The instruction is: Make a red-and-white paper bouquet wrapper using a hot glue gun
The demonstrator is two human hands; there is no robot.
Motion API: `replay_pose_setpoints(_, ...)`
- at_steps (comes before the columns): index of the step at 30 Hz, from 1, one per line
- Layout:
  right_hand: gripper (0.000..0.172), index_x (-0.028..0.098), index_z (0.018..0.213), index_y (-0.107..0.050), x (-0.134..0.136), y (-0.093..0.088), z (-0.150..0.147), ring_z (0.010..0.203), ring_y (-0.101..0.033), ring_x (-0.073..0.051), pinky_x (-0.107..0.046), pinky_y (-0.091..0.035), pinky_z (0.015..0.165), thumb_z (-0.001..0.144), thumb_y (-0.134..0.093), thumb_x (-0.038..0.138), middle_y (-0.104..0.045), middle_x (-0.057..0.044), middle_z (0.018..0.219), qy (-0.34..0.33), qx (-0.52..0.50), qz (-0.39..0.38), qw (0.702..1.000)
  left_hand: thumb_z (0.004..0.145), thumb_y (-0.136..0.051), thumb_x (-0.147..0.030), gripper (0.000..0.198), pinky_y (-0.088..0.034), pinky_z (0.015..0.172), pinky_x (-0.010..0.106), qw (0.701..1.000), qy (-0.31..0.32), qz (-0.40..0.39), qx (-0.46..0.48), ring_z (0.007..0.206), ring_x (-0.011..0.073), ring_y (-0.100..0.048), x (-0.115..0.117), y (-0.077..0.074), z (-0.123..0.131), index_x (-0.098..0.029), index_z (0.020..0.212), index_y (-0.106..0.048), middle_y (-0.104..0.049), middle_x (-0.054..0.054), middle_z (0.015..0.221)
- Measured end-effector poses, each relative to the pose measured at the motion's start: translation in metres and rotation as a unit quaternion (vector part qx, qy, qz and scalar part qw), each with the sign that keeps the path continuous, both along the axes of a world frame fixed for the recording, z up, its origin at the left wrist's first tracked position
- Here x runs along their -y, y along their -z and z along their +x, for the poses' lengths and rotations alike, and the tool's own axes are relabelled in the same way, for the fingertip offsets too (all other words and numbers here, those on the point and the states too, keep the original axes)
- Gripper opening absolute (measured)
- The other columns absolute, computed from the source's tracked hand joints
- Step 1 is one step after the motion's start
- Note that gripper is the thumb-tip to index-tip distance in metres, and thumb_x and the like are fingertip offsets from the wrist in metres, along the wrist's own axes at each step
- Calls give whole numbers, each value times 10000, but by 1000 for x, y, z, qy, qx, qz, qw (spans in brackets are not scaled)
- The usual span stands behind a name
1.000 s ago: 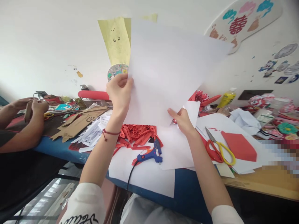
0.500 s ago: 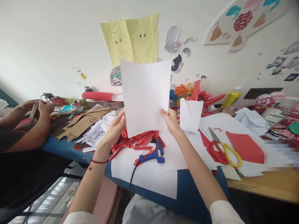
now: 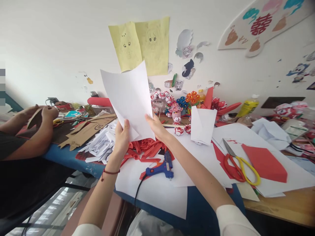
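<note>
A sheet of white paper (image 3: 129,98) is held up above the table, tilted, its top corners curling. My left hand (image 3: 122,135) grips its lower left part, thumb on the near face. On the right edge my right hand (image 3: 156,126) pinches it, thumb in front and the other fingers mostly hidden. Below the sheet lie red paper strips (image 3: 147,149) and, to their left, a pile of white paper strips (image 3: 102,141). A blue glue gun (image 3: 161,168) rests on white paper just below my hands.
Scissors (image 3: 237,164) with red and yellow handles lie at right near red paper (image 3: 265,162). A folded white paper piece (image 3: 203,124) stands upright. Paper flowers (image 3: 192,98) line the wall side. At left, another person's hands (image 3: 44,114) hold something brown near cut cardboard (image 3: 91,129).
The white sheet has moved left and tilted, uncovering flowers behind it. My right hand has shifted left with it; my left hand is now further onto the sheet, thumb upright.
</note>
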State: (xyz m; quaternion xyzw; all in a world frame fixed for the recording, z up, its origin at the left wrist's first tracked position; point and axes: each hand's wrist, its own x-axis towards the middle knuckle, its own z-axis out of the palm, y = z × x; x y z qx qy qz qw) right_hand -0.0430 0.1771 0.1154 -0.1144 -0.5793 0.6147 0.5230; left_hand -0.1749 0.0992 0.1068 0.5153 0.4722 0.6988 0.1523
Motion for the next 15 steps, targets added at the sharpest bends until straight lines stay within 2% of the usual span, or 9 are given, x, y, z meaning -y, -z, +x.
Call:
replay_pose_setpoints(2,682,299,1372,-564,-1,2,-8,1378,-509,-266,-475,-355,1210,792,-690,635,-613,-25,1427,10,0,-5,1000,981,-432,-644,552,-501,1031,395,998,-43,-1,-35,1230,287,-619,-2,-3,1,-166,1181,-624,-659,163,1314)
replay_pose_setpoints(4,699,297,1386,-550,-3,6,-11,1388,-498,-273,-489,-353,1209,786,-694,627,-607,-29,1431,29,-9,-30,999,1003,-394,-622,544,-455,1085,412,996,-55,-14,-73,1271,284,-582,0,-5,3,-170,1206,-618,-633,159,1348)
replay_pose_setpoints(7,727,290,1414,-517,-10,11,-8,1414,-469,-273,-502,-358,1206,790,-678,628,-603,-31,1436,43,-20,-58,997,1012,-453,-551,471,-430,1115,410,995,8,-38,-94,1335,273,-532,3,-4,4,-214,1322,-563,-573,133,1439)
replay_pose_setpoints(9,730,296,1428,-499,-13,12,-4,1421,-462,-262,-495,-361,1207,797,-664,624,-592,-21,1450,41,-26,-67,997,999,-506,-517,478,-472,1071,407,993,71,-58,-76,1311,272,-556,3,0,5,-246,1393,-504,-568,123,1448)
replay_pose_setpoints(11,740,306,1440,-484,-15,11,-1,1423,-462,-254,-482,-365,1209,796,-661,625,-578,-10,1467,38,-33,-78,996,972,-561,-506,528,-501,1022,412,991,99,-71,-59,1253,276,-593,0,5,7,-249,1424,-467,-588,127,1416)
replay_pose_setpoints(13,770,312,1463,-455,-14,9,0,1430,-457,-250,-474,-374,1206,799,-648,652,-559,-6,1487,34,-36,-86,995,951,-594,-506,535,-502,1000,409,993,72,-73,-57,1211,276,-607,-6,9,9,-231,1399,-491,-605,128,1376)
replay_pose_setpoints(15,798,308,1492,-419,-9,6,2,1441,-444,-248,-474,-384,1200,826,-594,711,-547,-9,1500,23,-29,-71,997,950,-590,-512,481,-494,981,386,996,13,-68,-64,1175,269,-612,-13,13,11,-214,1325,-552,-633,119,1314)
